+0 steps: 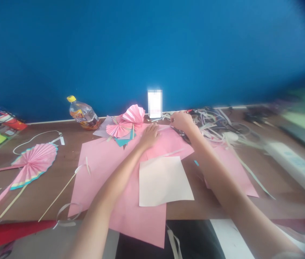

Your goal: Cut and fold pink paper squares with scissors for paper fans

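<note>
My left hand (150, 136) lies flat with its fingers stretched out on pink paper (130, 212). Beyond it, two small pleated pink paper fans (134, 114) rest on a teal piece of paper (124, 141). My right hand (181, 120) is closed near the back of the table, right of a lit, blurred phone screen (155, 104). What its curled fingers hold, if anything, is hidden. A dark object (181, 133), too unclear to name, lies below that hand. A cream paper sheet (165, 181) lies on the pink paper between my forearms.
A larger pleated fan (35, 165) lies at left near a thin stick (60, 192). A yellow-capped bottle (83, 113) stands tilted by the blue wall. Tangled paper strips (214, 124) lie right of my right hand, and a white power strip (295, 167) farther right.
</note>
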Demonstrator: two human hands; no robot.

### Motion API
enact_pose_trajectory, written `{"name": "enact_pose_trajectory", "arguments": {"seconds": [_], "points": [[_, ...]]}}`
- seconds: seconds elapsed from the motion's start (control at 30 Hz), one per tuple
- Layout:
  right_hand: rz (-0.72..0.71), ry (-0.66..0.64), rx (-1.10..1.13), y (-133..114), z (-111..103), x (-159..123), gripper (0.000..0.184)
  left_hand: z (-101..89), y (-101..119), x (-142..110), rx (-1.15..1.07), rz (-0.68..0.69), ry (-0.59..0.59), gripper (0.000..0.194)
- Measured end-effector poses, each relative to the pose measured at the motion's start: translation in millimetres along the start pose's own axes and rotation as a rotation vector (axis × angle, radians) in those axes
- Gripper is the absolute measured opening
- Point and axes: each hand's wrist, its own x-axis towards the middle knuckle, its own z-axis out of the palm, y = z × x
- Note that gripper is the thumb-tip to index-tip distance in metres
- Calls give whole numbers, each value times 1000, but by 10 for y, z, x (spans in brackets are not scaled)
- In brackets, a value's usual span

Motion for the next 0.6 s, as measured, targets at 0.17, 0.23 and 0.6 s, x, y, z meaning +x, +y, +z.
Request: {"name": "enact_pose_trajectory", "arguments": {"seconds": [0.17, 0.23, 0.6], "points": [[16, -22, -4, 15, 79, 29, 17, -2, 3, 24, 15, -26, -61, 55], [19, -13, -8, 9, 97, 30, 18, 3, 0, 27, 19, -26, -69, 56], [22, 9, -29, -56, 122, -9, 16, -22, 1, 22, 0, -9, -114, 54]]}}
